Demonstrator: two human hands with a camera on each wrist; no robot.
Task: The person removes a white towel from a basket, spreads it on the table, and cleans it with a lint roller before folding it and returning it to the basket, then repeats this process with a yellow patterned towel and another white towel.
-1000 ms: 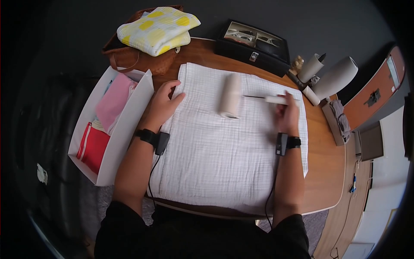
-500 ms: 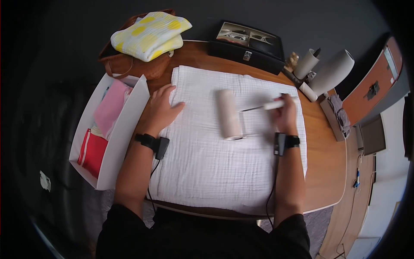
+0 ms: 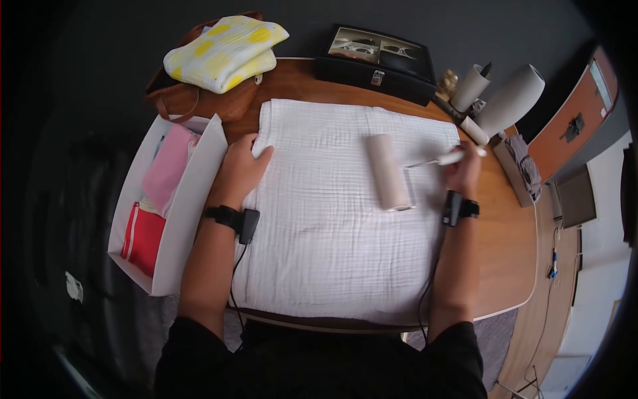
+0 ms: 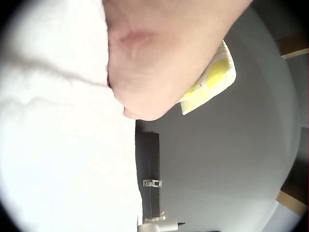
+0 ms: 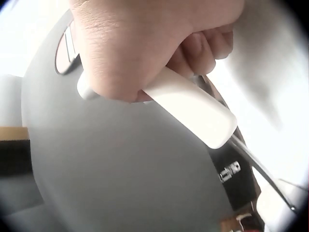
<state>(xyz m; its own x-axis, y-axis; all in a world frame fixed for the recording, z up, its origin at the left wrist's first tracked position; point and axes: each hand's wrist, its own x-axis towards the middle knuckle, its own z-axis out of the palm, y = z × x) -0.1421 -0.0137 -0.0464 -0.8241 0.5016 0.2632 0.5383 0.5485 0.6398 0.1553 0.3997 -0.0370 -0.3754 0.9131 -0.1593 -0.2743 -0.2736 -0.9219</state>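
Note:
A white crinkled cloth lies spread flat on the wooden table. My right hand grips the white handle of a lint roller, fingers curled round it. The roller's pale cylinder rests on the cloth's upper right part, left of that hand, joined by a thin metal rod. At the cloth's left edge my left hand rests with relaxed fingers and the thumb on the fabric; its fingertips are hidden in the left wrist view, where the back of the hand shows.
A white box with pink and red cloths stands left. Behind it is a brown bag under a yellow-spotted cloth. A black glasses case and a white vase stand at the back; a small box is at the right.
The lint roller and my right hand have moved to the right over the cloth, and the cylinder's tilt has changed. My left hand stays at the cloth's left edge.

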